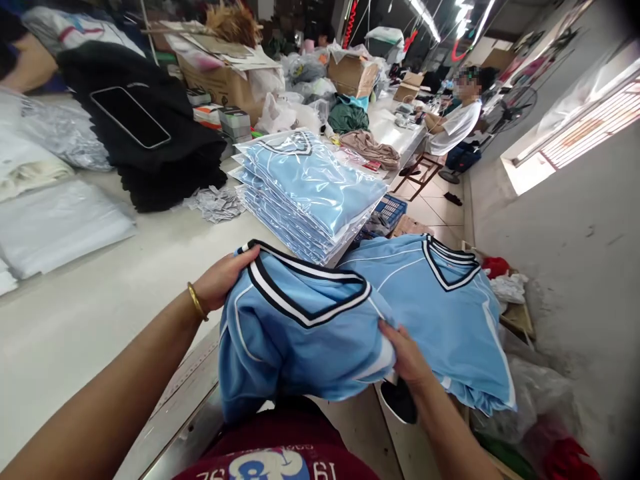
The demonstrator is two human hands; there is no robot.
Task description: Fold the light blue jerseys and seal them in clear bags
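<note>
Shirt point(320, 350) held; bagged stack point(313, 190) beyond

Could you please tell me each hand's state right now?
Left hand: closed, holding the light-blue V-neck jersey at its collar.
Right hand: closed, holding the same jersey's other side.

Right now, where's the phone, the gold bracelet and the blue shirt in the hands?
Phone point(130, 117), head view: its dark screen.
Gold bracelet point(197, 302), head view: its band.
Held blue shirt point(320, 350), head view: its front.
</note>
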